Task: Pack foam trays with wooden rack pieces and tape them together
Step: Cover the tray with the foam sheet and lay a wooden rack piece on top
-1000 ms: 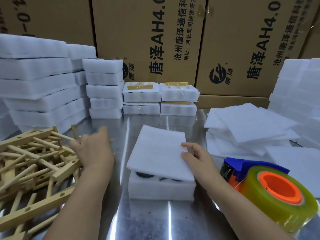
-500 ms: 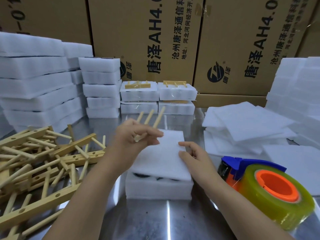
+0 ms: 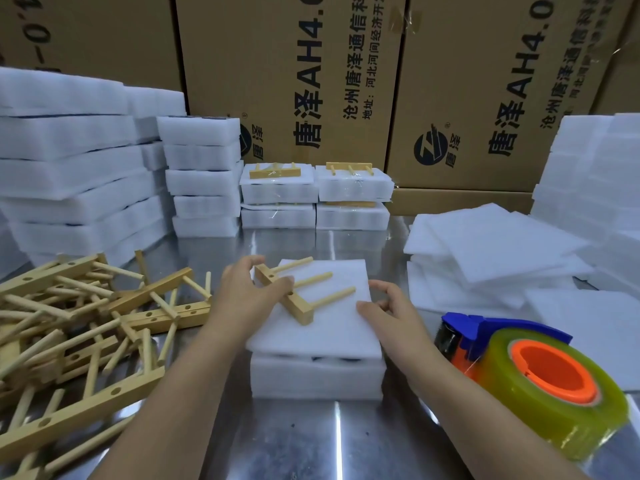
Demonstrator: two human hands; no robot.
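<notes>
Left hand (image 3: 247, 289): clamped on a rack piece (image 3: 300, 308), thumb over the wooden bar, fingers behind its far end. Rack piece: one short bar with three pegs pointing right and away, lying on the foam sheet (image 3: 329, 330), left of the sheet's middle. Right hand (image 3: 389, 306): not gripping, fingers loosely bent, thumb and fingertips resting on the sheet's right edge. The hands are apart, one at each side of the sheet. Foam sheet: thin, white, lying as a cover on a foam tray (image 3: 317, 379), slightly askew; dark contents show in the gap between sheet and tray, kind not readable. Tray: on the steel table (image 3: 311, 445), directly in front of the person. Tape gun (image 3: 502, 329): blue and orange, with a yellowish roll on an orange core, just right of the right forearm, close to the camera. Rack pile (image 3: 86, 323): loose bars and pegs heaped on the table to the left of the left arm. Loose sheets (image 3: 491, 247): a spread stack of thin white foam at right, beyond the tape gun. Empty trays (image 3: 202, 174): white stacks at left and far left. Packed trays (image 3: 353, 190): two short stacks at the back centre, wrapped in clear tape, a rack piece on top of each. Cartons (image 3: 294, 81): brown, printed, along the back.
</notes>
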